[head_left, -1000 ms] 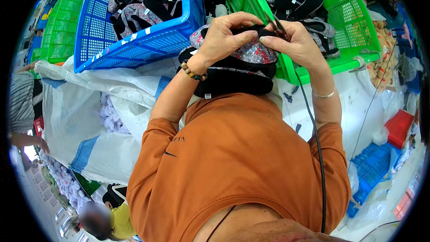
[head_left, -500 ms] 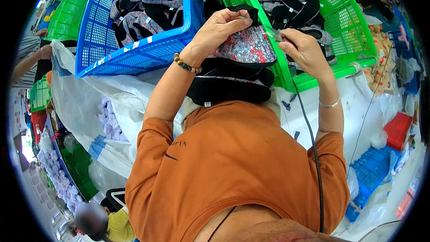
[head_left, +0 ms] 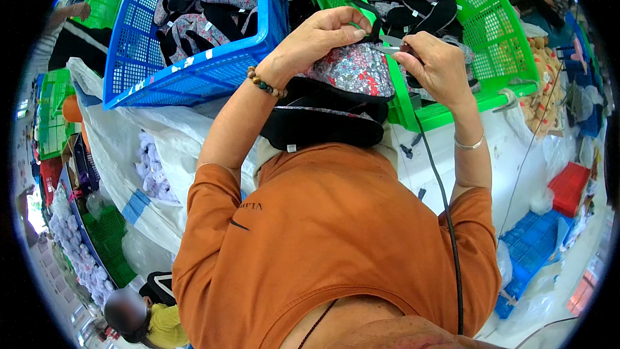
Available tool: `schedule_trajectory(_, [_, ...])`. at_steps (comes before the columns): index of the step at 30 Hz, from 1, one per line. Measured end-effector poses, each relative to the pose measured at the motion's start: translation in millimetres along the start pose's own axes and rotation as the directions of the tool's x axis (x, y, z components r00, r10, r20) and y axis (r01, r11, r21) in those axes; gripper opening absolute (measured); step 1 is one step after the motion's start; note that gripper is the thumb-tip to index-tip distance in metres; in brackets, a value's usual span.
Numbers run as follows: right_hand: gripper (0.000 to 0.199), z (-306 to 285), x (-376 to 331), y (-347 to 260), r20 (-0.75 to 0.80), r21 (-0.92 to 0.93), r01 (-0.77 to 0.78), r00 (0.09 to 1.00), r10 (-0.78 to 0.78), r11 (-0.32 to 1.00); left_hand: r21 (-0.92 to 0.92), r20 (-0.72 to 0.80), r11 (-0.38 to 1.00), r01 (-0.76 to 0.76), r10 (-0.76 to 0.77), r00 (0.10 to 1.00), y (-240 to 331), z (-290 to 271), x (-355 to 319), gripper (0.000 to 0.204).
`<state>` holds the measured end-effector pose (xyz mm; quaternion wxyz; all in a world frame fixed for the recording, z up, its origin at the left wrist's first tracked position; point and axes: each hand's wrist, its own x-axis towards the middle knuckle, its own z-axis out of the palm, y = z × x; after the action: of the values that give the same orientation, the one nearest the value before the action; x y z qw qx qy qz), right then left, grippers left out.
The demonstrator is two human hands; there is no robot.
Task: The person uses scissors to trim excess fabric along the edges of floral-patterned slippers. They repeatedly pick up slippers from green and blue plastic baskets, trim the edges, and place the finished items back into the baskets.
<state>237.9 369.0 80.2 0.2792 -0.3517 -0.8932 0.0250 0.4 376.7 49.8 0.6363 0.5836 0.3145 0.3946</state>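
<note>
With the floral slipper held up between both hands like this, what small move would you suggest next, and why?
Probably ease the black strap a little further toward the tool, keeping the floral slipper steady. The left hand pinches the strap loop above the slipper, and the right hand holds the slim metal tool pointing at that spot, so the two nearly meet. More slippers wait in the green crate.

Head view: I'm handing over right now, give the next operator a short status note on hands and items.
Left hand: grips the floral slipper and its black strap.
Right hand: fingers hold a small metal tool at the strap.
Black slippers stacked on the lap.
Blue crate and green crate hold more slippers.
Done: cannot tell. Left: this strap is in hand.
</note>
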Motion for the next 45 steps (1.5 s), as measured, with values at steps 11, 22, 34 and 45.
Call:
schedule_trajectory(11, [0.035, 0.7, 1.5, -0.6, -0.054, -0.157, 0.171, 0.982, -0.181, 0.973, 0.028, 0.071, 1.000, 0.008, -0.010, 0.997, 14.6, 6.7, -4.1, 0.019])
schedule_trajectory(22, [0.035, 12.9, -1.8, -5.5, -0.056, -0.056, 0.159, 0.985, -0.162, 0.986, 0.112, 0.140, 0.993, 0.028, -0.044, 0.989, 21.0, 3.7, -14.2, 0.018])
schedule_trajectory(34, [0.034, 19.6, -4.1, -2.7, -0.011, 0.161, 0.110, 0.994, -0.109, 0.981, 0.030, 0.144, 0.998, 0.051, -0.055, 0.988, 16.7, 1.8, -14.3, 0.017])
schedule_trajectory(45, [0.036, 18.2, -4.7, -2.7, 0.017, 0.121, 0.107, 0.994, -0.110, 0.987, 0.096, 0.138, 0.994, 0.046, -0.059, 0.989, 18.2, 2.8, -14.5, 0.015])
